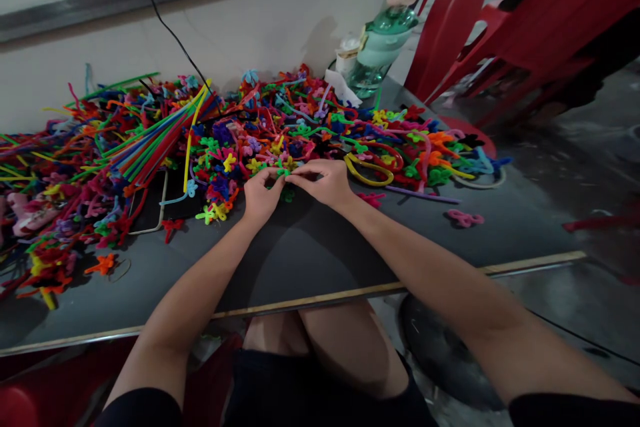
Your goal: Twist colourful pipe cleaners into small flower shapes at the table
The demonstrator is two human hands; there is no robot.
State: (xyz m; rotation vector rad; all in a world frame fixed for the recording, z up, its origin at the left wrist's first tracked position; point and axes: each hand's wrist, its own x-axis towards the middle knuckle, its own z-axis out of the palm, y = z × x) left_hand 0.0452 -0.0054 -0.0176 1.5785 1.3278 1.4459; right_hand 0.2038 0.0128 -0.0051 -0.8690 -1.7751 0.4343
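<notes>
Both my hands meet above the front of a grey table (320, 253). Between their fingertips is a small green pipe cleaner (283, 171), bent into loops like a flower. My left hand (263, 197) pinches it from the left, thumb and forefinger together. From the right, my right hand (325, 181) pinches the same piece. Part of it hides behind the fingers. Right behind the hands lies a heap of coloured pipe-cleaner shapes (255, 140). Close to my right hand is a pair of yellow-handled scissors (367, 177), its blades not visible.
A bundle of straight pipe cleaners (165, 140) leans on the heap at left. A green figure-shaped bottle (383, 40) and a white cup (347, 59) stand at the back. Red plastic chairs (450, 27) are beyond the right edge. A black cable (167, 23) hangs down over the heap.
</notes>
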